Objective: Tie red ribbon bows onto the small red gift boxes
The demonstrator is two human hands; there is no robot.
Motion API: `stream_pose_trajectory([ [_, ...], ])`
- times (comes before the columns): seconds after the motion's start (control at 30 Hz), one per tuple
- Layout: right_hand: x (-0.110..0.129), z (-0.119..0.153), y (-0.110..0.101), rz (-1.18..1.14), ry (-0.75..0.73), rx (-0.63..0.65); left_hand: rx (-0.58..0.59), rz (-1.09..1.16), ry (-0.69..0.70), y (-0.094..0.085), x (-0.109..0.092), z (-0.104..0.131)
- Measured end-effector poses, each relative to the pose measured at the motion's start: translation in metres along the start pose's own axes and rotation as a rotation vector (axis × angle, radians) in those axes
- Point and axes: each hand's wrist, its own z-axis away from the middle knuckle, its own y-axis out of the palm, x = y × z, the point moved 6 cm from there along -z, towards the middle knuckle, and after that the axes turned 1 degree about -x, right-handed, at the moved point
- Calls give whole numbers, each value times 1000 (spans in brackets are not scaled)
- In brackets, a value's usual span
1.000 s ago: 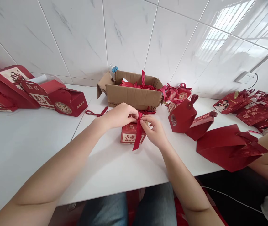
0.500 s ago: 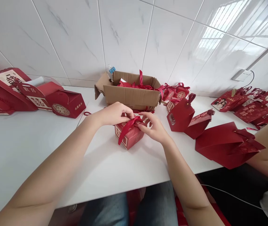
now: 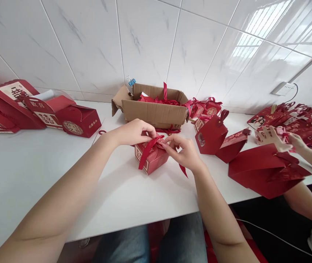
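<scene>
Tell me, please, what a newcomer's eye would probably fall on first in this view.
Probably the small red printed cardboard box near the middle, on the white tabletop, with the left hand and right hand at the glossy red ribbon on its top. After that, perhaps the open brown cardboard carton just behind it, or the large, angular red paper box towards the right.

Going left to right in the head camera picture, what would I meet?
Red box with a round pattern, left hand, ribboned box, right hand, red box with a window, another person's hand.
</scene>
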Motion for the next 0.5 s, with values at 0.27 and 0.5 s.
stream_pose_trajectory([
  [0.27, -1, -4, -15, 158, -145, -234, 31, 67, -9, 3, 2, 0],
  [0.5, 2, -6, 9, 71, -236, -71, 19, 34, 71, 8, 0, -4],
])
